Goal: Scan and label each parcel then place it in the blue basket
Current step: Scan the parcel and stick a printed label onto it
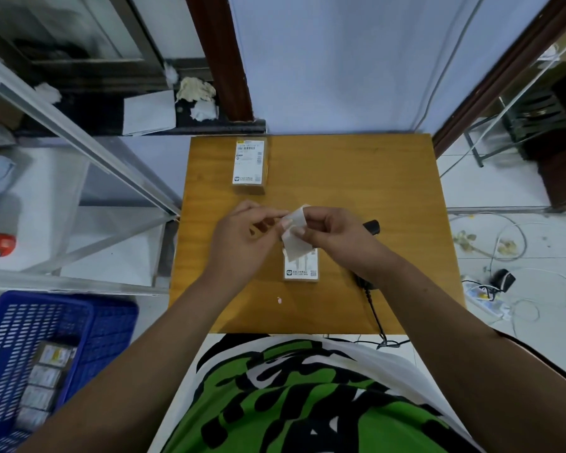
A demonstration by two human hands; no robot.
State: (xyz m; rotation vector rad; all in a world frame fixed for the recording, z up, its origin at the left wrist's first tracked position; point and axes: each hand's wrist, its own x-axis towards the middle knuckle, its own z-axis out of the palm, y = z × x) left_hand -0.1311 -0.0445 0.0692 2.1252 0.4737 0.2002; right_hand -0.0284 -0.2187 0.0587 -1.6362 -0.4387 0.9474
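- Pinching a white label [292, 240] between them, both hands are hovering above the middle of the table [373, 178] in the head view.
- The left hand [242, 238] is curling its fingers and nipping the label's upper left edge with its fingertips.
- The right hand [332, 237] is gripping the label's right side between thumb and fingers, and the sheet is hanging down and bending a little.
- One parcel [303, 269] is lying flat on the table just below the hands, towards the near edge; the label and hands are covering its upper part, and its printed sticker is facing up.
- A second parcel [250, 165] is sitting near the table's far left corner, well apart from the hands, also showing a printed sticker on top.
- A black scanner [372, 226] is lying on the table's right half, mostly hidden under the right wrist, and its cable [374, 315] is trailing off the near edge.
- The blue basket [111, 322] is standing on the floor to the left of the table's near corner, and it is holding a row of parcels [43, 377] along its bottom.
- A tiny pale scrap [279, 300] is resting on the table near the front edge.
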